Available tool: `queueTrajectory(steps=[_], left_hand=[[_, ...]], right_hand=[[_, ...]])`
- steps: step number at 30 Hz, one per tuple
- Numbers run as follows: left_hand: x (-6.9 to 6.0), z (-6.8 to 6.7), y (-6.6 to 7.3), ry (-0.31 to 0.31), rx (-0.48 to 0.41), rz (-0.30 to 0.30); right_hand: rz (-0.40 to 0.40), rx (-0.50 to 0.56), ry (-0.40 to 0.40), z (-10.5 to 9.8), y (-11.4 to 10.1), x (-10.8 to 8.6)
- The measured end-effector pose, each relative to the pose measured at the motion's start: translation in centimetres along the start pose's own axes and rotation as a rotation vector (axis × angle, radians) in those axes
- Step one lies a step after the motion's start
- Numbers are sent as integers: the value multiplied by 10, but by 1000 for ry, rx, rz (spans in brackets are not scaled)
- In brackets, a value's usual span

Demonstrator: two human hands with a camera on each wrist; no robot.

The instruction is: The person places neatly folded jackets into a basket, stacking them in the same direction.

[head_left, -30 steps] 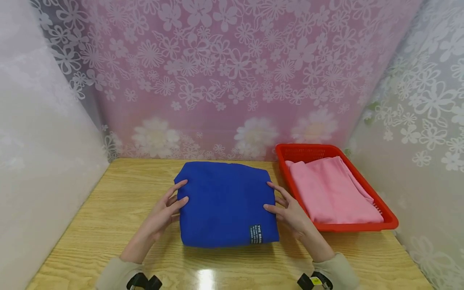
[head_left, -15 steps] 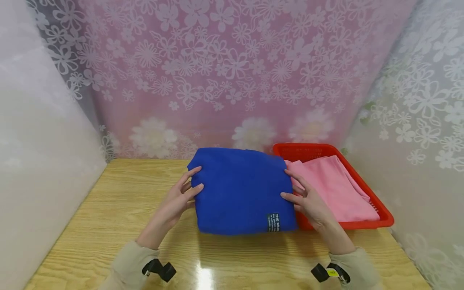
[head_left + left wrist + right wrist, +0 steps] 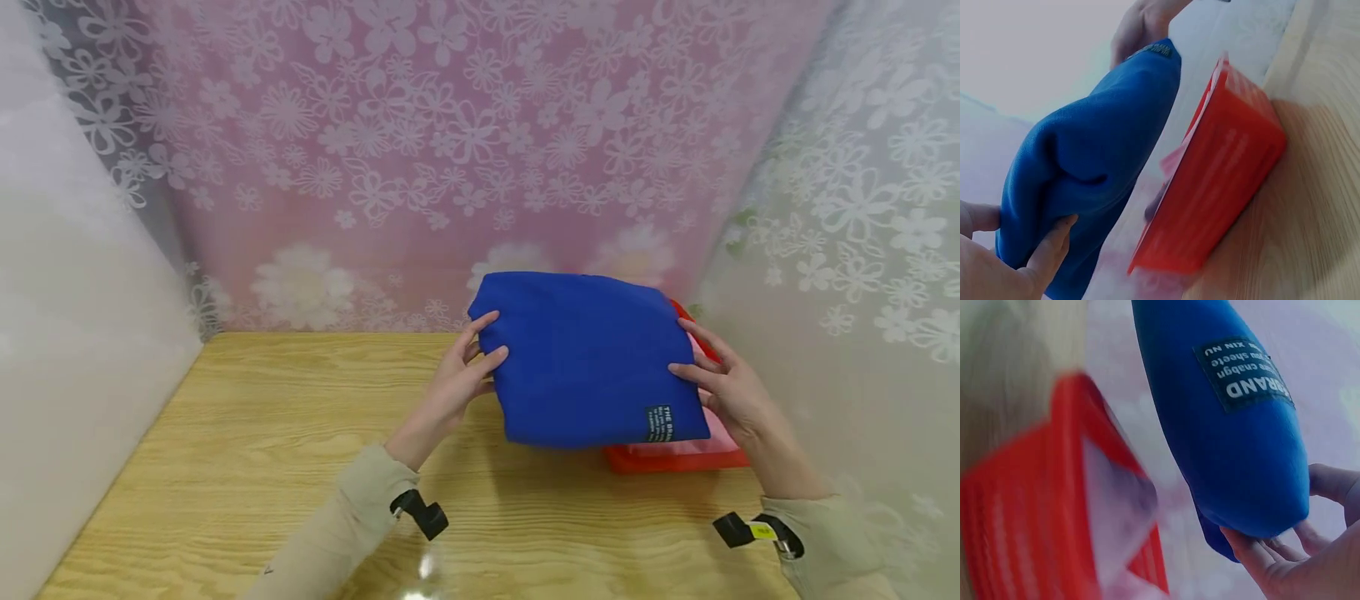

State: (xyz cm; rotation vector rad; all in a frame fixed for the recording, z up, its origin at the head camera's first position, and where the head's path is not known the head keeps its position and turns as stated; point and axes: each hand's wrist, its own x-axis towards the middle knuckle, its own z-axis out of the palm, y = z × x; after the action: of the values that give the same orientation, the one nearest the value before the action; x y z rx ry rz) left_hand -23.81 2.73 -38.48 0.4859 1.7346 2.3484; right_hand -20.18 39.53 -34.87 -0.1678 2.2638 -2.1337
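Note:
A folded blue cloth garment [image 3: 585, 358] with a dark printed label [image 3: 660, 423] is held up in the air between both hands. My left hand [image 3: 457, 379] grips its left edge, thumb on top and fingers beneath. On the opposite edge, my right hand [image 3: 731, 387] pinches it the same way. Below and behind the blue bundle is a red plastic basket [image 3: 675, 460], partly hidden by it in the head view. Folded pink cloth [image 3: 723, 433] lies inside the basket. Both wrist views show a gap between the blue cloth [image 3: 1104, 131] and the basket [image 3: 1210, 181].
The basket stands on a wood-grain table [image 3: 300, 467] at the right. A pink flowered curtain [image 3: 420, 167] hangs behind the table, with pale sheets [image 3: 847, 350] at the sides. Black camera mounts [image 3: 420, 510] are strapped on both wrists.
Both hands have lifted the blue cloth and carried it right and away from me, from low over the middle of the table to above the red basket, which it now partly covers.

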Motion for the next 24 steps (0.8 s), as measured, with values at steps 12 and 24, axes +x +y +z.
queueTrajectory(steps=[12,24], left_hand=[[43,83,-39,-58,-14,72],[71,118,-80,14,54,50]], right_hand=[[97,-33,136,-84,-4,7],[176,-267,190,-114,34,14]])
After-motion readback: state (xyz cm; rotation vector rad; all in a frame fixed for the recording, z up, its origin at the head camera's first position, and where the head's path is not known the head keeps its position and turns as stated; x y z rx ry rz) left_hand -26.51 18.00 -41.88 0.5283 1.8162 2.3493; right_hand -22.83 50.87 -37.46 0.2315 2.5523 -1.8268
